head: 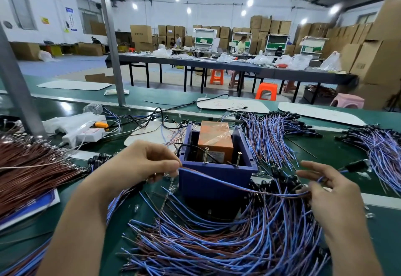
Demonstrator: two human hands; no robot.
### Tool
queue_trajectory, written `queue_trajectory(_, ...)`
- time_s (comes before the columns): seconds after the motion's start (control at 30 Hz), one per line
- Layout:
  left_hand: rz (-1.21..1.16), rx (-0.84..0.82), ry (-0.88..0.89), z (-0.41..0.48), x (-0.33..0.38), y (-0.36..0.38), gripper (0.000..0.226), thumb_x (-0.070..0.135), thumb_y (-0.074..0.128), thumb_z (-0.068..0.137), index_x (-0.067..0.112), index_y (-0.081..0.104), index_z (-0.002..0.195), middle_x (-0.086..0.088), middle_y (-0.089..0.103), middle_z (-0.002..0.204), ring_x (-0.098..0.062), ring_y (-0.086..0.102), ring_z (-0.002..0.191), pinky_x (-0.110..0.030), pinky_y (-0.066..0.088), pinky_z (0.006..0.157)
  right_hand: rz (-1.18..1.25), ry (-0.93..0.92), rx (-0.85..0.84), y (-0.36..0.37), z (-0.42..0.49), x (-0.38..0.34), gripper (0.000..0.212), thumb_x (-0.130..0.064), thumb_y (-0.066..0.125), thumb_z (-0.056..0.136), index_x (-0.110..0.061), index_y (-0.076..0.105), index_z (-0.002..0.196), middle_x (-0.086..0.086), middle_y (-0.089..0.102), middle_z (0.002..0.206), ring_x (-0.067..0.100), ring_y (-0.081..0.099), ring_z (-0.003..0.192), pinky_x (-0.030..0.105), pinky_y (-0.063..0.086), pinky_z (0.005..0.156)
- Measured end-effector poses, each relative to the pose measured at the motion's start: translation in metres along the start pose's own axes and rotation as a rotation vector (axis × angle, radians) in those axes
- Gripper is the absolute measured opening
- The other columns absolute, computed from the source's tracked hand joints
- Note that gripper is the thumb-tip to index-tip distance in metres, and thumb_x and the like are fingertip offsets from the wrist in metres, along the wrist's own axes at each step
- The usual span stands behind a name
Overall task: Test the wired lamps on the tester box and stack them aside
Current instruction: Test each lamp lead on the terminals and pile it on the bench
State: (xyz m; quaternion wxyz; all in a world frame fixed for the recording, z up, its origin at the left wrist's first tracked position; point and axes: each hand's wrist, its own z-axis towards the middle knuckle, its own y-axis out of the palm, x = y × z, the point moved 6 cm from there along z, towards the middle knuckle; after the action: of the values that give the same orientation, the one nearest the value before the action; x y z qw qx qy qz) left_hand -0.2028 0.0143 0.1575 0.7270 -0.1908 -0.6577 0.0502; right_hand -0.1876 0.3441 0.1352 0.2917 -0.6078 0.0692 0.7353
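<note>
We pinch one wired lamp (227, 185) between both hands. The left hand (147, 162) nips its bare end between thumb and forefinger, and the right hand (325, 186) grips it nearer the black socket, which juts out just past the fingers. The blue and brown lead sags between our hands, crossing the front of the tester box (217, 178). That box is a blue tub holding an orange unit (214, 136), with two upright screws (206, 155) at its near rim. Below our hands lies a loose heap of lamps (217, 243). Beyond the right hand lie sorted bundles (271, 134), and brown wires (32, 167) fan out past the left.
</note>
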Motion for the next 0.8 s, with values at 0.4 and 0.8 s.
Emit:
queue_trajectory(0.4, -0.497, 0.138, 0.046, 0.018, 0.016, 0.066, 0.006, 0.009, 0.072, 0.074, 0.013, 0.074, 0.071, -0.001, 0.065, 0.062, -0.007, 0.060, 0.055, -0.018, 0.054, 0.057, 0.157, -0.070, -0.378, 0.056, -0.037, -0.048, 0.019, -0.011, 0.070, 0.084, -0.029, 0.077, 0.084, -0.008, 0.071, 0.067, -0.003, 0.061, 0.051, 0.004, 0.042, 0.047)
queue_trajectory(0.8, -0.750, 0.140, 0.018, 0.021, 0.014, 0.092, 0.002, 0.014, 0.070, 0.069, 0.015, 0.072, 0.070, -0.001, 0.069, 0.064, -0.007, 0.067, 0.062, -0.015, 0.052, 0.057, 0.299, -0.071, -0.382, 0.085, -0.049, -0.048, 0.018, -0.016, 0.071, 0.083, -0.031, 0.074, 0.073, -0.002, 0.071, 0.068, 0.001, 0.061, 0.062, 0.021, 0.054, 0.067)
